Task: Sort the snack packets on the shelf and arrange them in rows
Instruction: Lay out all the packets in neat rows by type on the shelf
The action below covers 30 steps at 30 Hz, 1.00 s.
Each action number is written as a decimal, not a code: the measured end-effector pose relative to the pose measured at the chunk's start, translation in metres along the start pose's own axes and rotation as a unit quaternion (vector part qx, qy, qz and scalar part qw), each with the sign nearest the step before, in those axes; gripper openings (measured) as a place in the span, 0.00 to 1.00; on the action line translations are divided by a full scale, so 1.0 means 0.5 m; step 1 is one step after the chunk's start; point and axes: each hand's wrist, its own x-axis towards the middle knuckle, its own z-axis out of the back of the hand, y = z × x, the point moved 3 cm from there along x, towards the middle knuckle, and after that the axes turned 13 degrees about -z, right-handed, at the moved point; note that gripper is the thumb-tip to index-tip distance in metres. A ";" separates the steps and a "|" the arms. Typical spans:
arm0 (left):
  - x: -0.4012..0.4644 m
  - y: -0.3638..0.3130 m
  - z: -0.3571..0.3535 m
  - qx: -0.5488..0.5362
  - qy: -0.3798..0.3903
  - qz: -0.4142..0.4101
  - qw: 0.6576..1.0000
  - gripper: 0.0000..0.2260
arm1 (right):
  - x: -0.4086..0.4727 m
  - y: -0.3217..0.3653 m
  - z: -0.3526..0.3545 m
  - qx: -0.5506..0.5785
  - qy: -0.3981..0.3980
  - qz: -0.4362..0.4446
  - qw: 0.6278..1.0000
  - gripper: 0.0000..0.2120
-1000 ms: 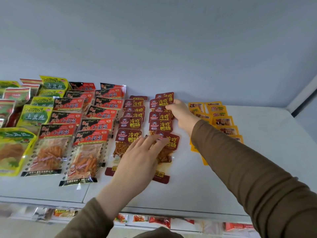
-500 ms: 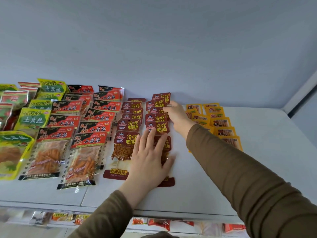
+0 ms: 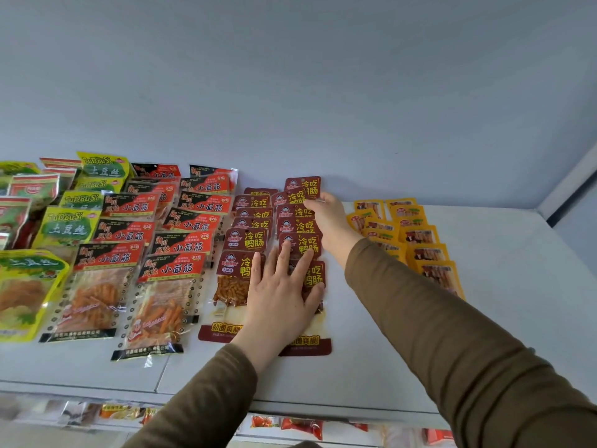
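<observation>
The dark red snack packets (image 3: 292, 234) lie in two overlapping columns near the middle of the white shelf (image 3: 371, 350), each packet covering the lower part of the one behind it, so that mostly the printed headers show. My left hand (image 3: 279, 302) lies flat, palm down, on the two front packets, where the columns meet; its grip is fully spread, the fingers (image 3: 284, 253) extended and pressing on the packets, closed on nothing. The clear windows and the dark red bottom strips of these two front packets show on either side of and below the hand. My right hand (image 3: 329, 218) reaches to the rear of the right column, just beside the back wall (image 3: 290, 92); its fingertips touch the edge of the rearmost packets there, but I cannot tell whether the grip is pinched on a packet or only rests against it. Left of the dark red columns, the red-and-black packets (image 3: 161, 253) lie in two overlapping columns, their front packets showing orange sticks through clear film. Further left, the yellow-green packets (image 3: 64, 226) form another column, with more packets cut off by the picture's edge. Right of my right forearm, the small orange packets (image 3: 416, 236) lie in two columns. Both sleeves (image 3: 436, 334) are olive brown. Below the shelf's front edge, a lower level holds more packets, blurred.
</observation>
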 end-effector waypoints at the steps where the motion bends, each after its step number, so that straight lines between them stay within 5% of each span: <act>1: 0.001 0.000 0.001 0.000 0.001 0.001 1.000 0.31 | 0.000 0.001 0.001 -0.001 -0.003 0.000 1.000 0.12; 11: 0.007 0.014 0.026 -0.004 0.026 0.002 1.000 0.32 | 0.002 0.024 0.000 -0.076 -0.008 0.032 0.997 0.05; 20: 0.170 0.167 0.096 -0.016 0.024 0.058 0.998 0.33 | -0.030 -0.013 0.014 -0.015 -0.028 0.017 0.999 0.11; 24: 0.218 0.193 0.072 -0.022 0.044 0.032 0.998 0.31 | -0.052 -0.025 -0.006 -0.015 -0.017 0.039 0.999 0.22; 30: 0.252 0.192 0.036 -0.033 0.060 0.008 0.998 0.29 | -0.058 -0.024 -0.011 -0.006 -0.035 0.054 0.998 0.25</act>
